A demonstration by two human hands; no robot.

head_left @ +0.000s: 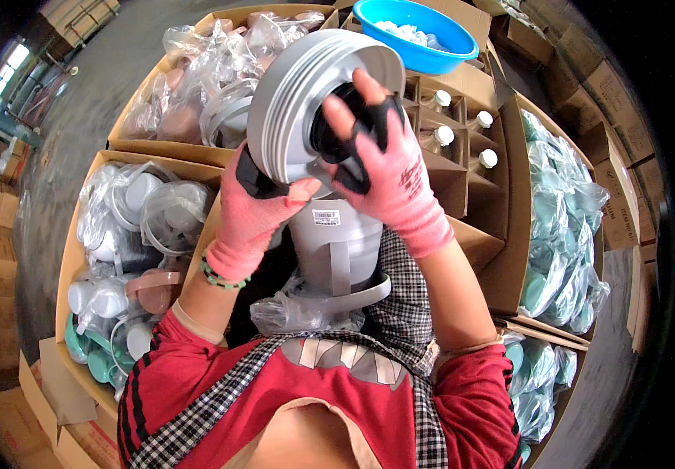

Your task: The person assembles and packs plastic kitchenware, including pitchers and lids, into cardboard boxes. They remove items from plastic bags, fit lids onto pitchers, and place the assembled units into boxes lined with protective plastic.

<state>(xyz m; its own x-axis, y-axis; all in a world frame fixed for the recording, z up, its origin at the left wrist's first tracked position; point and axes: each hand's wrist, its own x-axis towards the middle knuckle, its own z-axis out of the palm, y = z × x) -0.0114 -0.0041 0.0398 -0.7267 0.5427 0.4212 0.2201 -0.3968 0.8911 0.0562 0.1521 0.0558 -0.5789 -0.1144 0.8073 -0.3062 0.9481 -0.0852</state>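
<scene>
A large grey screw lid (281,102) with a ridged threaded rim is tilted up in front of me, its inner side turned to the right. My left hand (250,215), in a pink glove with dark fingertips, grips its lower left edge. Bare fingertips of my right hand (392,168), gloved the same way, curl over the black round part (340,125) in the lid's centre; they are slightly blurred. Below both hands a grey jug (333,242) with a label and a strap-like handle stands close to my lap. Crumpled clear plastic (282,314) lies around its lower end.
Bagged brownish lids fill a carton (216,152) at the back left; bagged grey and green pieces fill another carton (68,258). A blue basin (454,59) holds small white pieces. White-capped bottles (443,135) stand in a divided carton. Bagged green items (552,227) fill the right carton.
</scene>
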